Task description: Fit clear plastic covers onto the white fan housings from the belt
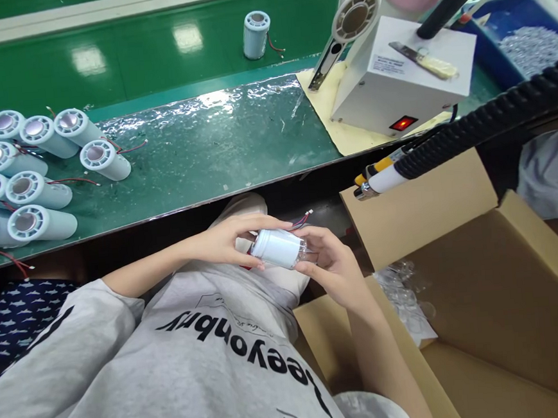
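Note:
Above my lap, a light blue cylinder [276, 248] with thin red and dark wires lies on its side between my hands. My left hand [228, 241] is closed around its left end, fingers on top and thumb below. At its right end is a clear plastic piece [306, 253], partly hidden by my fingers. My right hand [334, 262] is closed on that piece, with thumb and fingers curled around it. Wires [302, 221] with a white connector stick out above the cylinder, near my right fingertips.
Several similar cylinders [43, 224] stand on the green bench at left; another cylinder [256, 35] stands farther back. At right are a white box [401, 74] with a lit red switch, a ribbed black hose [489, 115] and a blue bin [493, 44]. An open carton [498, 295] holds clear plastic pieces [404, 296].

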Demonstrator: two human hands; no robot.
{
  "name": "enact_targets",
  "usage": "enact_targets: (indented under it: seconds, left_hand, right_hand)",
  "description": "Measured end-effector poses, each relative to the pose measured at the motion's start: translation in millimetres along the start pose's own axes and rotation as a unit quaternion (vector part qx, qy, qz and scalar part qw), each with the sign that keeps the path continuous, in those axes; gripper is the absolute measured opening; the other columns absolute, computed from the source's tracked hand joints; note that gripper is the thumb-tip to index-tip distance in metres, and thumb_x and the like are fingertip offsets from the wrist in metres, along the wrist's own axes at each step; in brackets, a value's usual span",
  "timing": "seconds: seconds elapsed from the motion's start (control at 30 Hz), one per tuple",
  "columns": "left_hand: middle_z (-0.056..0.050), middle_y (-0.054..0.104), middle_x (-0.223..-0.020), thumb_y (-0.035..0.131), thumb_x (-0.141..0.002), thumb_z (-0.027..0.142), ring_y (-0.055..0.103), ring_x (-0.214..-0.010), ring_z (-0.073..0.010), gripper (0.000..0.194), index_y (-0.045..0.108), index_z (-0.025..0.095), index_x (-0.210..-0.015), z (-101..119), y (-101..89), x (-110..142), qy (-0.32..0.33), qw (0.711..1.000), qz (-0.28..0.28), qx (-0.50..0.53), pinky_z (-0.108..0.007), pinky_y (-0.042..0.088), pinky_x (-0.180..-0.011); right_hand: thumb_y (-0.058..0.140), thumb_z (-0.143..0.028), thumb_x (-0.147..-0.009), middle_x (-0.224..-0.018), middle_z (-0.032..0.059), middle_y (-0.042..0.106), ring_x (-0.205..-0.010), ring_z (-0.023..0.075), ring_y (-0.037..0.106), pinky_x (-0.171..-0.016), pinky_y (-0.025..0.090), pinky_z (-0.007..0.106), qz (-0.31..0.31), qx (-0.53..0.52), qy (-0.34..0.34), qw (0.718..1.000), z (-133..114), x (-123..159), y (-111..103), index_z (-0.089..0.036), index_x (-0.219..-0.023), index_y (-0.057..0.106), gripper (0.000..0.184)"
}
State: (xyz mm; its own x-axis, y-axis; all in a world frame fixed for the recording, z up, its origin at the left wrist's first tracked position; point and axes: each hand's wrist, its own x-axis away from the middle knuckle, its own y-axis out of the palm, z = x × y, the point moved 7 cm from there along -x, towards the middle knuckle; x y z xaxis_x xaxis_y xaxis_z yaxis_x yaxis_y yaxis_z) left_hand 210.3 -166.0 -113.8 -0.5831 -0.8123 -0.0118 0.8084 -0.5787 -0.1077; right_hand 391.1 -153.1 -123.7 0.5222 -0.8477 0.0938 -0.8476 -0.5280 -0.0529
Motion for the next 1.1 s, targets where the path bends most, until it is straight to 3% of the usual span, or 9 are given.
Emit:
enact_targets:
  seconds: [0.17, 0.37, 0.57, 0.9, 1.1]
  left_hand:
    - [-0.010, 0.055, -0.156, 0.083, -0.081, 0.032, 0.051, -0.145, -0.0323, 0.069, 0.059, 0.033, -0.146, 0, 0.6, 0, 0.007, 1.000, -0.004, -0.008, -0.044, 0.054, -0.108]
    - [-0.012, 0.057, -0.153, 0.084, -0.080, 0.030, 0.052, -0.143, -0.0333, 0.067, 0.062, 0.031, -0.143, 2, 0.1, 0, 0.004, 1.000, 0.007, -0.009, -0.045, 0.055, -0.107]
    - [-0.011, 0.058, -0.152, 0.084, -0.080, 0.032, 0.053, -0.143, -0.0326, 0.065, 0.064, 0.029, -0.141, 4, -0.3, 0, 0.016, 1.000, 0.015, -0.021, -0.048, 0.049, -0.115]
    - [-0.011, 0.060, -0.151, 0.085, -0.079, 0.030, 0.052, -0.145, -0.0324, 0.063, 0.066, 0.030, -0.139, 5, 1.6, -2, 0.041, 0.999, 0.013, -0.021, -0.053, 0.040, -0.122]
    - [-0.013, 0.057, -0.153, 0.082, -0.081, 0.029, 0.051, -0.144, -0.0337, 0.059, 0.066, 0.029, -0.137, 2, 2.9, 1, 0.023, 0.999, 0.014, -0.018, -0.045, 0.054, -0.107]
  right_hand:
    - [0.083, -0.058, -0.080, -0.114, 0.0092, 0.074, -0.099, 0.0249, 0.072, -0.078, 0.063, 0.035, -0.004, -0.039, 0.033, 0.999, 4, -3, 2, -0.025, -0.113, 0.064, 0.051]
    - [0.080, -0.064, -0.078, -0.083, 0.0013, 0.068, -0.074, 0.0194, 0.070, -0.062, 0.063, 0.031, 0.011, -0.092, 0.070, 0.993, 10, -6, 5, -0.025, -0.104, 0.064, 0.051]
    - [0.080, -0.075, -0.070, -0.080, -0.0006, 0.064, -0.062, 0.0163, 0.068, -0.050, 0.063, 0.029, 0.027, -0.141, 0.135, 0.980, 24, -6, 8, -0.022, -0.097, 0.062, 0.062]
    - [0.071, -0.089, -0.066, -0.059, -0.0008, 0.068, -0.041, 0.0170, 0.065, -0.037, 0.052, 0.023, -0.031, -0.206, 0.226, 0.952, 33, -6, 26, -0.021, -0.093, 0.055, 0.074]
    - [0.063, -0.092, -0.070, -0.056, 0.0047, 0.067, -0.038, 0.0152, 0.060, -0.032, 0.046, 0.021, -0.082, -0.217, 0.265, 0.936, 34, -5, 38, -0.017, -0.088, 0.060, 0.076]
